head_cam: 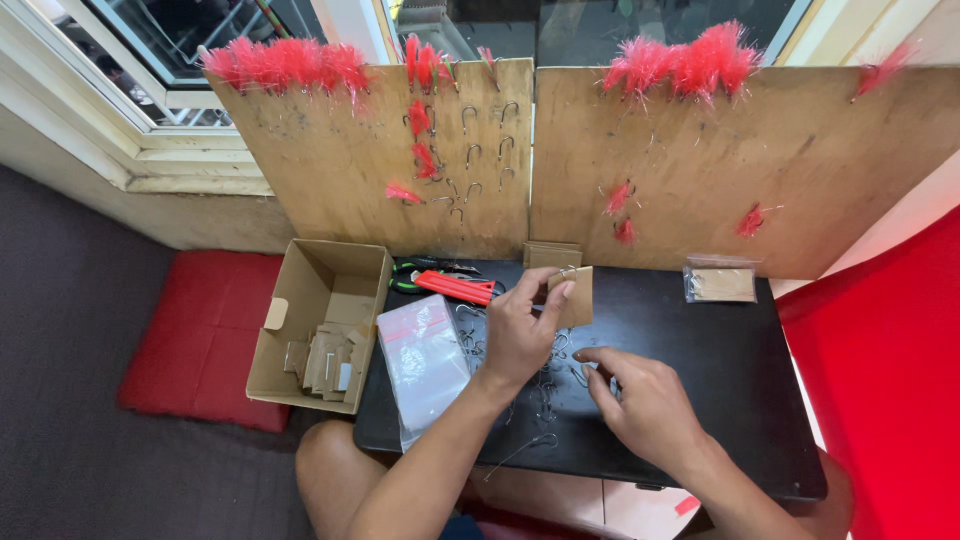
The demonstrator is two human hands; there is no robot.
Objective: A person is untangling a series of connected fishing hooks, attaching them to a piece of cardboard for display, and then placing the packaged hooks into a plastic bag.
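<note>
Right hand (645, 400), nearest me, pinched hooks (545, 385) mid-table; my left hand (520, 325) gripped a brown card (578, 300), hook mounting seemingly next.

On the table (700, 400), plastic bags (425, 365) lie left of the loose hooks (545, 390). The cardboard box (320, 320) sits further left, probably on the floor. Two boards (700, 170) stand behind.

Both forearms bare, no sleeves, rings or watch; knee bare too
</note>
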